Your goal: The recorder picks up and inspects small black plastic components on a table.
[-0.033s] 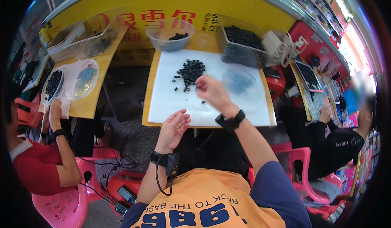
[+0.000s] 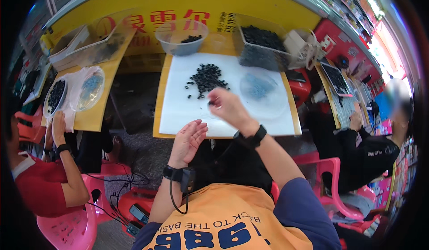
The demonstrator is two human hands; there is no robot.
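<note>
A pile of small black cylindrical pieces (image 2: pixel 206 77) lies on the white sheet (image 2: pixel 176 109) in front of me, with a few loose ones at its left edge. My right hand (image 2: pixel 229 109) is over the sheet just below the pile, finger and thumb pinched on a small black piece (image 2: pixel 212 102). My left hand (image 2: pixel 190 139) rests at the sheet's near edge, palm turned up and fingers loosely apart, with nothing seen in it. To the right of the pile sits a clear round tray (image 2: pixel 259 88) of small bluish pieces.
Behind the sheet stand a clear round bowl (image 2: pixel 182 47) and a clear bin (image 2: pixel 264 58) heaped with black pieces. A cream-coloured basket (image 2: pixel 298 49) is beside the bin. People work at tables to the left (image 2: pixel 116 56) and right. Pink chairs (image 2: pixel 330 178) stand close by.
My right hand has drawn back from the pile's edge toward me, with a black piece in its pinch. The left hand has hardly moved. The view has shifted slightly.
</note>
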